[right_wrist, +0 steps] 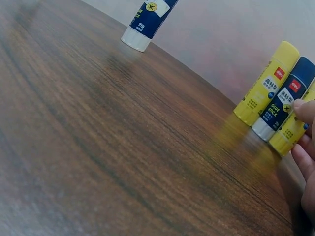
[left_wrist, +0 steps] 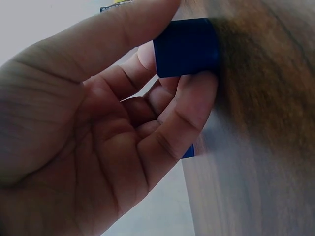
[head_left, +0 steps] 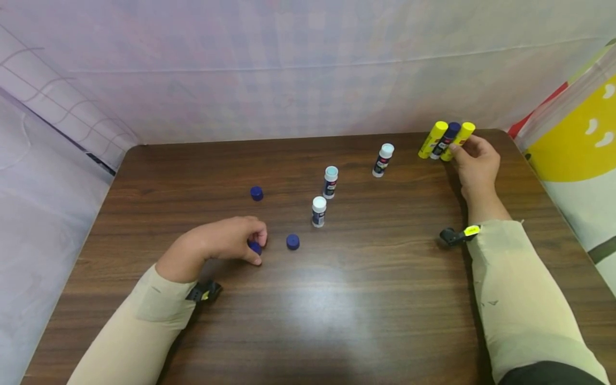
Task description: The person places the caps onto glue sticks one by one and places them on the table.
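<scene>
My left hand pinches a round blue cap between thumb and fingertips, low over the wooden table. Two more blue caps, one behind and one to the right, lie near that hand. At the far right, my right hand holds a yellow glue stick by its side. A blue capped glue stick and another yellow glue stick stand upright beside it in a close row. In the right wrist view only part of this hand's fingers shows.
Three uncapped blue glue sticks with white tops stand mid-table, a near one, a middle one and a farther one. A pale curtain hangs along the back edge of the brown table.
</scene>
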Tool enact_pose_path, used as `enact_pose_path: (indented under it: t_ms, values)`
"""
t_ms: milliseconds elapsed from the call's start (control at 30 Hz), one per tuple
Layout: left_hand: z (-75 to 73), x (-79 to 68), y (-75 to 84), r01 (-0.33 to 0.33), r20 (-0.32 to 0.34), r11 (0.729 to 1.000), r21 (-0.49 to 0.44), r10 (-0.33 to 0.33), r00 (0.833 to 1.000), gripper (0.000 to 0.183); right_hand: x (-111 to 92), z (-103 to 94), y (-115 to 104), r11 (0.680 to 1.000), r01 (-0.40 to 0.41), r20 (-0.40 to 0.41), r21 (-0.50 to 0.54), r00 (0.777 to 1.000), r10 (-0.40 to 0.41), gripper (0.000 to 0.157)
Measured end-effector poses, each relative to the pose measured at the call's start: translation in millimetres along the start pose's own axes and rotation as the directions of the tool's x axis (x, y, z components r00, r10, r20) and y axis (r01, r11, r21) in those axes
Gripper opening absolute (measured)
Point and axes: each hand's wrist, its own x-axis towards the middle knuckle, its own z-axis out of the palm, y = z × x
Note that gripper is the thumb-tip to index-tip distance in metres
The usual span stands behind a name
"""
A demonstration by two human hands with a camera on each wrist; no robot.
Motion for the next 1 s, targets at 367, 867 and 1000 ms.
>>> enact_pose_path:
  t_ms: [367,867,1000]
  values:
    - [-0.5,0.6,0.0,0.020,0.005,1.000,-0.011,-0.019,1.000,0.027,-2.9,-0.6,-3.2,0.999,-0.012,0.012,-0.049,1.000,0.013,0.031]
    - [-2.3,0.2,3.1,0.027,-0.003,1.000,0.004,-0.027,1.000,0.026,-0.9,-1.9,-0.3,0.999,-0.028,0.019,-0.035,0.999,0.029,0.034]
    - [-2.7,0.3,4.3,0.028,-0.007,1.000,0.011,-0.028,1.000,0.026,-2.1,-1.9,-2.1,0.998,-0.038,0.018,-0.046,0.999,0.039,0.034]
